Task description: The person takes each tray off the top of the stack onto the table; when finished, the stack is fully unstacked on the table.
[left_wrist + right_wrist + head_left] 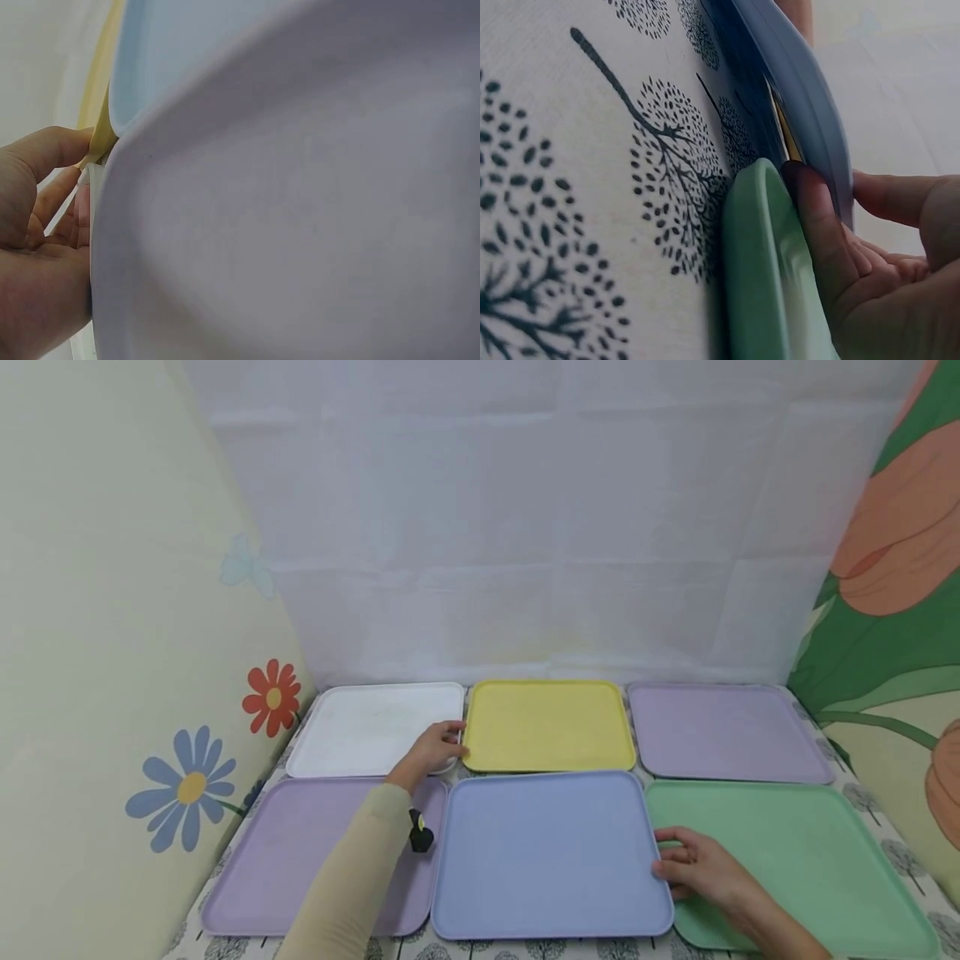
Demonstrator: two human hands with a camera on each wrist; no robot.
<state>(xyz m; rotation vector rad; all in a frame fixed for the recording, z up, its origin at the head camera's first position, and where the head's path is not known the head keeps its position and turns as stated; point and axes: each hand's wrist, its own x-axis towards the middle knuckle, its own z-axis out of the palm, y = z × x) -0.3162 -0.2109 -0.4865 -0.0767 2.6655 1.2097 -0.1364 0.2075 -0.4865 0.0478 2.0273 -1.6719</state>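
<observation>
My right hand [705, 868] grips the right edge of the blue tray [551, 856]. In the right wrist view, a finger reaches beneath the blue tray [821, 112] while the thumb bears on its rim, and that edge stands raised off the cloth. My left hand [433, 747] extends over the white tray's right side and pinches the left edge of the yellow tray [551, 727] near its front corner. The left wrist view shows the thumb at the yellow tray [103, 124]; the other fingertips are partly hidden.
A white tray [360, 731] and a purple tray [727, 731] flank the yellow one at the back. In front, another purple tray [285, 852] lies left, under my left sleeve, and a green tray [810, 860] right. The tree-patterned cloth [562, 225] covers the table; a white sheet hangs behind.
</observation>
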